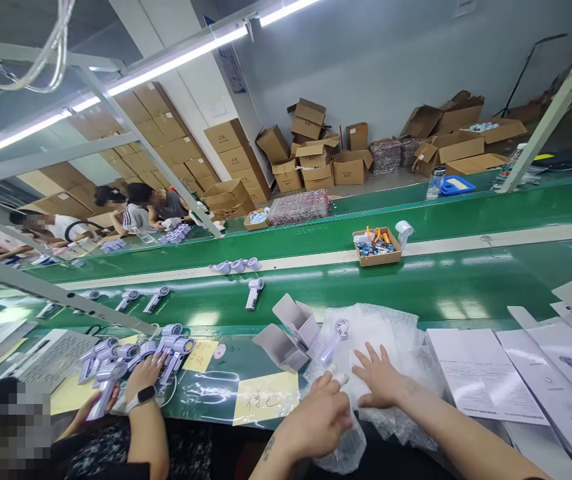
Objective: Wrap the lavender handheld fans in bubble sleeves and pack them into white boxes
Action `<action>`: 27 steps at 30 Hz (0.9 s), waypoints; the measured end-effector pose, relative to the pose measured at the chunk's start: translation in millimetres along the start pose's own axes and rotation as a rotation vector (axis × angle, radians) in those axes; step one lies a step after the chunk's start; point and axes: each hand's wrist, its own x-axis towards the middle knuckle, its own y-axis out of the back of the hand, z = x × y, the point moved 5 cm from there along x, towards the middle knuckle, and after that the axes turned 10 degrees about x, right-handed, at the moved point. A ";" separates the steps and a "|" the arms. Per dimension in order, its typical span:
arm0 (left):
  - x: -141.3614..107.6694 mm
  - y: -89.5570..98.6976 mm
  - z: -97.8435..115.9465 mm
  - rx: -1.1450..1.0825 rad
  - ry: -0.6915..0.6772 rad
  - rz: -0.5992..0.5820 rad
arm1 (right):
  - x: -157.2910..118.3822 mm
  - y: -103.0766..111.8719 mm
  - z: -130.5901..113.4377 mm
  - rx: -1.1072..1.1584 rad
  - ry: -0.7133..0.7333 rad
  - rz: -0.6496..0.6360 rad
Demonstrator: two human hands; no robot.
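Note:
My right hand [380,377] lies flat with its fingers spread on a pile of clear bubble wrap bags [401,327]. To its left, my left hand [320,415] is closed, fingers curled over the front of the pile. A small white piece [339,375] shows at its fingertips; what it is cannot be made out. Just beyond, a pale purple handheld fan [334,347] rests on the bags, its round head pointing away from me. Two open small boxes [282,348] stand left of the fan.
Printed white cartons [541,373] lie on the right. A handwritten yellow paper [266,398] is at the front edge. On the left, a co-worker's hands [145,380] handle several fans [111,353]. Across the green belt [306,287] stands a tray of tools [377,248].

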 end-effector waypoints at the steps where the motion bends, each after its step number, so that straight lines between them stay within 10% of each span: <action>1: 0.1 -0.4 5.5 -0.007 -0.043 -0.017 | -2.1 -0.4 2.0 0.015 0.016 -0.012; 5: 37.1 -23.1 8.0 -0.017 -0.144 -0.090 | -5.6 50.8 27.7 0.097 0.021 0.017; 9: 90.6 -64.2 -10.7 0.088 -0.070 -0.173 | 13.3 134.2 88.4 0.077 -0.352 0.267; 16: 100.4 -77.9 -18.8 0.030 -0.029 -0.226 | 30.8 152.7 131.6 0.082 -0.602 0.089; 23: 90.1 -66.0 -19.4 -0.056 0.069 -0.206 | -46.5 220.7 92.8 -0.042 -0.514 0.406; 27: 88.0 -62.5 -15.6 -0.049 0.051 -0.176 | -54.8 184.9 25.3 -0.112 -0.409 0.474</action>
